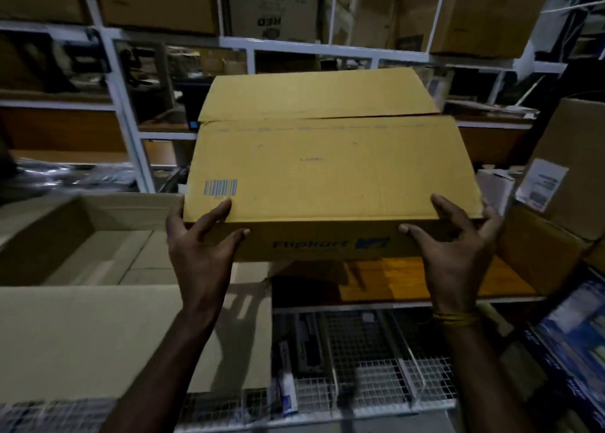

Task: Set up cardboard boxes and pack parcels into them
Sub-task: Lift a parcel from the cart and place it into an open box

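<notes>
Head view: cardboard box (pixel 327 177) between both hands' grip, left (pixel 199 239), right (pixel 455 243).

I am gripping the yellow-brown printed cardboard box (pixel 327 171) at its two near corners with my left hand (pixel 199 246) and my right hand (pixel 458 249), and it is blocking the whole way ahead to the white metal shelving rack (pixel 121 82). To my left, a large open plain brown carton (pixel 82 236) is offering a clear drop from above, its near flap lying flat under my left forearm. On the right, a stack of brown cartons with a white paper label (pixel 556 184) is closing in just beside my right hand. Beneath the box, a bare orange wooden shelf board (pixel 409 282) is lying open, and the white wire mesh baskets (pixel 376 367) below it are partly filled.
</notes>
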A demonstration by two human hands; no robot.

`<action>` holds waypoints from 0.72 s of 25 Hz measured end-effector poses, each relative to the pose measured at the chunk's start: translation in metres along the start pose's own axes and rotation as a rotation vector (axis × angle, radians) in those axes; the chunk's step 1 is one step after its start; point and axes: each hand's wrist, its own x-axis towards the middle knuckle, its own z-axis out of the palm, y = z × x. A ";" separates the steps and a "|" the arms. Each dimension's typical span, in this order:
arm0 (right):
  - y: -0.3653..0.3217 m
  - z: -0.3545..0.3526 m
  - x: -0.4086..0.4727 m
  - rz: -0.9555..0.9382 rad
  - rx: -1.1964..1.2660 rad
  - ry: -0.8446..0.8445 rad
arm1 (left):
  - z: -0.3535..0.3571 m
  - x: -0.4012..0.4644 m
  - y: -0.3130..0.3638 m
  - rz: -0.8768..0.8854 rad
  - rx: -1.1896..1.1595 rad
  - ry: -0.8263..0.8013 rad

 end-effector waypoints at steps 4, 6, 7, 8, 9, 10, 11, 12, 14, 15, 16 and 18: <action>-0.044 0.016 -0.049 0.004 0.042 -0.040 | -0.079 -0.013 -0.009 0.021 0.055 0.031; -0.066 0.027 -0.068 0.016 0.039 -0.056 | -0.114 -0.010 -0.016 0.030 0.094 0.034; -0.076 0.033 -0.077 0.018 0.053 -0.059 | -0.130 -0.008 -0.020 0.039 0.111 0.039; -0.086 0.040 -0.085 0.012 0.076 -0.065 | -0.144 -0.005 -0.026 0.053 0.121 0.052; -0.096 0.048 -0.093 0.009 0.099 -0.074 | -0.158 -0.001 -0.032 0.064 0.122 0.064; -0.105 0.055 -0.099 0.015 0.118 -0.086 | -0.169 0.003 -0.038 0.065 0.119 0.072; -0.114 0.065 -0.105 0.022 0.133 -0.098 | -0.180 0.008 -0.044 0.063 0.116 0.075; -0.120 0.074 -0.112 0.022 0.139 -0.103 | -0.190 0.013 -0.049 0.063 0.116 0.076; -0.133 0.096 -0.124 0.019 0.147 -0.097 | -0.208 0.025 -0.061 0.069 0.117 0.081; -0.140 0.107 -0.129 0.020 0.149 -0.090 | -0.216 0.031 -0.067 0.077 0.120 0.085; -0.148 0.123 -0.135 0.021 0.151 -0.082 | -0.225 0.040 -0.077 0.088 0.124 0.088; -0.163 0.153 -0.147 0.052 0.154 -0.080 | -0.243 0.057 -0.098 0.090 0.134 0.082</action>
